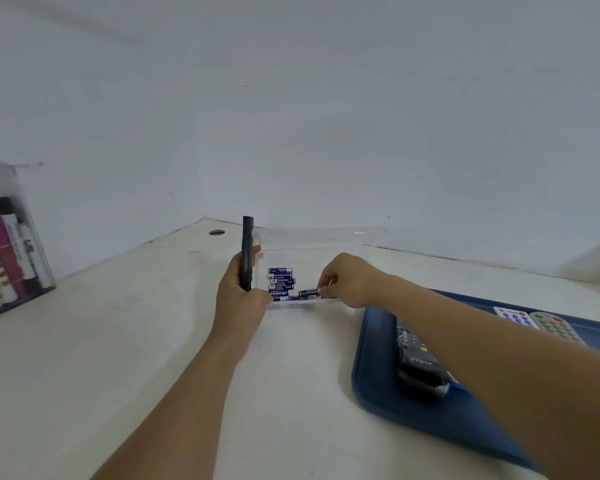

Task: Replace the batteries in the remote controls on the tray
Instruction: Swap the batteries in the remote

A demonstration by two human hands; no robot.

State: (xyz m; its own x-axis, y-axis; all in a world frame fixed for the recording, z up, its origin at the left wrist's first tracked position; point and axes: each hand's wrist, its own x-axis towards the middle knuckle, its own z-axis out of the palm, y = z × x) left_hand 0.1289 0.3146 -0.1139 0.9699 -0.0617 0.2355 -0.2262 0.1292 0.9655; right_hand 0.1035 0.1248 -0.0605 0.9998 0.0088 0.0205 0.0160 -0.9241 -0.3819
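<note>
My left hand [240,295] grips a black remote control [247,252] with fingers curled round its lower half; it stands nearly upright, edge-on to me, its long axis running up and away from the table [118,341], its top end pointing at the wall. My right hand [349,280] reaches into the clear plastic box [326,237] and pinches one end of a blue battery [308,292] between thumb and fingertips; that battery lies on its side, long axis running left to right, its free end pointing toward my left hand. Beside it in the box, a stack of blue batteries [280,282] lies the same way, one behind another. On the blue tray [378,393] at my right rest a dark remote [418,362], lying lengthwise toward me, and two pale remotes [534,322] partly hidden by my right forearm. A clear box of markers [7,244] stands far left
</note>
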